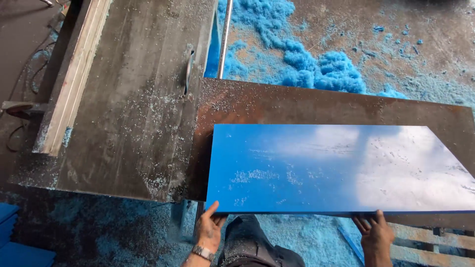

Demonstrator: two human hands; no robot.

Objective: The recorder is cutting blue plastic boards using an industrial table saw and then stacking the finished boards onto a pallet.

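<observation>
Both hands are down at the near edge of a big glossy blue panel (341,168). The left hand (209,230) comes up from below with a metal wristwatch (203,252) on the wrist, thumb hooked up over the panel's front left corner and the fingers tucked under, so it's gripping that edge. The right hand (375,232) is further along the same edge, fingertips curled up against the underside and pinching the rim. How much of that hand is actually under the panel I can't tell, the sheet covers it.

The panel lies flat on a rusty brown sliding plate (257,104) of the saw counter (128,123), its long side running left to right, with a bright glare washing out the right half. Just left of the panel's far corner the saw blade (188,69) pokes up out of its slot, close to the panel but not touching it. A wooden fence (74,74) runs along the far left of the counter, and a metal rail (225,34) goes off toward the top.

Blue shavings (316,64) are heaped on the floor behind, with fine chips dusted over the counter. The panel's right end is cut off by the frame, and a dark trouser knee (247,242) sits between the hands.
</observation>
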